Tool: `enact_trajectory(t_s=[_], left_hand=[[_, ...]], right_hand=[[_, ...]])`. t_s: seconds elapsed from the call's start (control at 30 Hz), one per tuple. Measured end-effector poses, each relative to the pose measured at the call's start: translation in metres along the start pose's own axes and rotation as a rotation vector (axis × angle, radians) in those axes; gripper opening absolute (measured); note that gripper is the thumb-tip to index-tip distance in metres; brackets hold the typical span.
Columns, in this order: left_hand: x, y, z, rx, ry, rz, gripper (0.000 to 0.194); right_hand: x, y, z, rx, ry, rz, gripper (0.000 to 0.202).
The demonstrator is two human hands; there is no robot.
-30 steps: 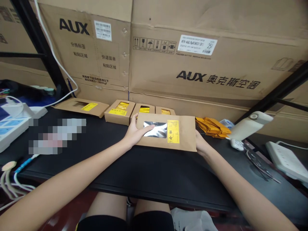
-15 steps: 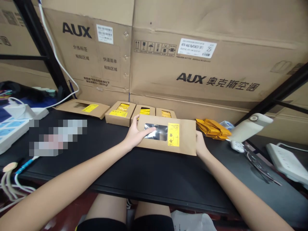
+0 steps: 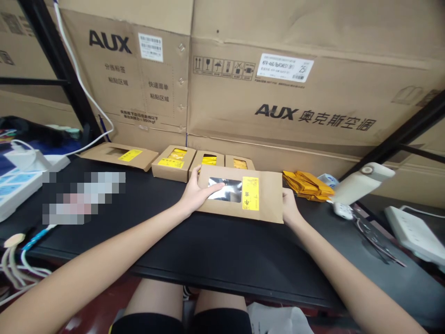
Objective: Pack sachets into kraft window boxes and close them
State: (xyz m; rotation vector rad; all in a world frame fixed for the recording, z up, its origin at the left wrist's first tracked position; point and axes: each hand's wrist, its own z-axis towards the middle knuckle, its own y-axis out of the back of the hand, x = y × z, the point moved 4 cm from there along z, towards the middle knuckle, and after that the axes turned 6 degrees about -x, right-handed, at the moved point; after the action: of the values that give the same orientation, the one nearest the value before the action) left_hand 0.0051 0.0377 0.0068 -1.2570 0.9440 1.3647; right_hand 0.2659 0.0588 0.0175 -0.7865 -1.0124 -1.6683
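A flat brown cardboard box point(image 3: 267, 195) with a clear window and a yellow label is held just above the black table, its windowed face towards me. My left hand point(image 3: 198, 192) grips the box's left end, thumb across the window and fingers behind it. At the right end, my right hand point(image 3: 290, 206) is closed against the edge, with its fingertips hidden behind or inside the cardboard. Dark and clear surfaces show through the window; the contents cannot be made out. Behind stand three window boxes point(image 3: 174, 163) with yellow packets inside. A flattened box point(image 3: 135, 157) lies to their left.
Orange-yellow packets point(image 3: 308, 185) are piled right of the box, beside a cream bottle point(image 3: 365, 183) lying tilted. Farther right are glasses point(image 3: 378, 243) and a white power strip point(image 3: 415, 234). Another power strip point(image 3: 21, 185) and cables occupy the left. Large cartons point(image 3: 313, 102) wall the back.
Both hands keep their hold on the box, which has barely moved. The reflection in its window has shifted slightly.
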Motion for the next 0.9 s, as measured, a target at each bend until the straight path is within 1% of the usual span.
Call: enact_trajectory(t_s=[0.17,0.43,0.73,0.9], left_hand=[[0.0006,-0.0002,0.0004,0.002,0.005,-0.009,0.085],[0.0030,0.0002,0.0011,0.000,0.002,0.001,0.086],[0.0016,-0.0001,0.0008,0.007,0.005,-0.011,0.085],[0.0029,-0.0003,0.0006,0.016,0.007,-0.008,0.086]], right_hand=[[0.0010,-0.0002,-0.0008,0.000,-0.006,-0.001,0.032],[-0.0061,-0.0002,-0.0001,-0.038,-0.116,0.043,0.030],[-0.0029,0.0001,-0.0009,-0.077,-0.140,0.072,0.029],[-0.0025,0.0002,-0.0011,-0.074,-0.147,0.067,0.030]])
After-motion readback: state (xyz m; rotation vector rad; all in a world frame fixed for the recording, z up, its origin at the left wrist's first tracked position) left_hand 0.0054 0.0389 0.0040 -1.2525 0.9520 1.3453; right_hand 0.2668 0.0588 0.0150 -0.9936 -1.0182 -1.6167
